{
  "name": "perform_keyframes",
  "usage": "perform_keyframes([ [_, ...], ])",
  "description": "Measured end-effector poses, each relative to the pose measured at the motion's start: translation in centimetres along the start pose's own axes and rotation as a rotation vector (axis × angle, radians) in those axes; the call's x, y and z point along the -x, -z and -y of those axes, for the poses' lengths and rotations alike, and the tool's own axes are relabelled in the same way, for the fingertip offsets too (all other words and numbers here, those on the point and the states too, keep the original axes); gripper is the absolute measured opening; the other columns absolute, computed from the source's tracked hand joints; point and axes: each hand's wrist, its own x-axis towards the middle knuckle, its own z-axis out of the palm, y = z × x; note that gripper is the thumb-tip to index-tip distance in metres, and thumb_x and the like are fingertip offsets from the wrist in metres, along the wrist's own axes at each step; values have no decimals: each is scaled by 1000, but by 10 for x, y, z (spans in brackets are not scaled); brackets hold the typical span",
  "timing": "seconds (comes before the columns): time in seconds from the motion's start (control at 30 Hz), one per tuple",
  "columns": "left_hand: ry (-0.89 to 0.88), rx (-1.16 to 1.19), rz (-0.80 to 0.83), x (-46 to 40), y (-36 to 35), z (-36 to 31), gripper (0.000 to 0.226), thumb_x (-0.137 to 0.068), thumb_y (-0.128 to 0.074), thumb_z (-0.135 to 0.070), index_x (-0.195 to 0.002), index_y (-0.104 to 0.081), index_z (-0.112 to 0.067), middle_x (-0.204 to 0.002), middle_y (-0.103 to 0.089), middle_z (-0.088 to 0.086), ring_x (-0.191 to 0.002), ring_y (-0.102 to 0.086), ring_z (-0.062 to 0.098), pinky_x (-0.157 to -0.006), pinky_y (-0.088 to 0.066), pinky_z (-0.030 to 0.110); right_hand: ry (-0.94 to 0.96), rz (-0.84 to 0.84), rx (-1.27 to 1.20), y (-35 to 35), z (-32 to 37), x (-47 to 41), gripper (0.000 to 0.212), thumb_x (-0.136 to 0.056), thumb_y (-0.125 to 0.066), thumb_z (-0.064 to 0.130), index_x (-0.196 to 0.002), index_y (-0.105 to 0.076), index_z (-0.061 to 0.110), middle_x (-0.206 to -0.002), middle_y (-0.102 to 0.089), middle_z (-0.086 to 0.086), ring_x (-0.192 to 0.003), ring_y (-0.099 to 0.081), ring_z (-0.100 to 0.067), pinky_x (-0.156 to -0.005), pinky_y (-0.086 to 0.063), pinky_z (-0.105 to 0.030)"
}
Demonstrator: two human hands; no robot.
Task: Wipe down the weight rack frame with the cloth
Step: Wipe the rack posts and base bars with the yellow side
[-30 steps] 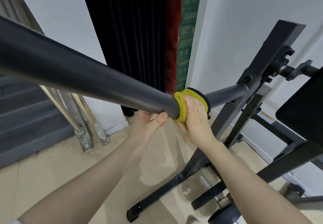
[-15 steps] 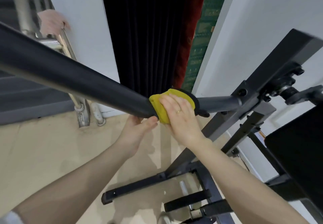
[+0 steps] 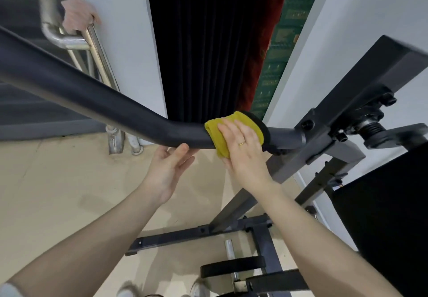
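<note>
At the far left, another person's hand (image 3: 77, 16) grips a steel stair handrail (image 3: 58, 32) beside the white wall (image 3: 120, 30). The thick dark crossbar (image 3: 97, 101) of the weight rack frame runs from the left edge down toward the middle, bends, and continues right to a bolted joint on the slanted upright (image 3: 361, 88). Below the bend, the left hand (image 3: 168, 169) is turned palm up with its fingers spread and relaxed; its fingertips touch the underside of the crossbar and it holds nothing. Just to its right, the yellow cloth (image 3: 222, 132), with a dark edge on its far side, is wrapped around the crossbar close to the joint. The right hand (image 3: 245, 150), a ring on one finger, lies over the cloth with fingers together and curved around the bar, pressing the cloth against it. A dark curtain (image 3: 196, 41) hangs behind. Lower right, the frame's base legs (image 3: 185, 237) rest on the beige floor (image 3: 58, 192).
</note>
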Motion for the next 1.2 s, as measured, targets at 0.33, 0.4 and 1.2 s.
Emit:
perform_keyframes([
  [0.33,30,-58,-70,3,-3,-5,18,-92,-54,-11,-109,-53,-17,-98,-68,-4,-96,-67,14,-83,-47,29,-161,-52,86,-1,-11,1,84,-67,-79,-1,-138,-35,11,-138,-43,-8,-123,-37,-30,-104,-28,-42],
  [0.4,40,-69,-48,5,-1,-10,16,-90,-58,-11,-105,-57,-18,-94,-69,-5,-95,-66,14,-86,-46,32,-80,-84,57,-11,24,-17,78,-72,-73,0,-139,-35,11,-139,-45,-6,-125,-40,-28,-105,-34,-42],
  [1.2,-662,-107,14,43,113,-249,37,-83,-61,-31,-116,-51,-18,-105,-66,-4,-92,-62,10,-75,-51,24,216,-563,-96,17,263,-207,56,-95,-58,26,-141,-31,10,-142,-46,-11,-123,-52,-26,-98,-42,-35],
])
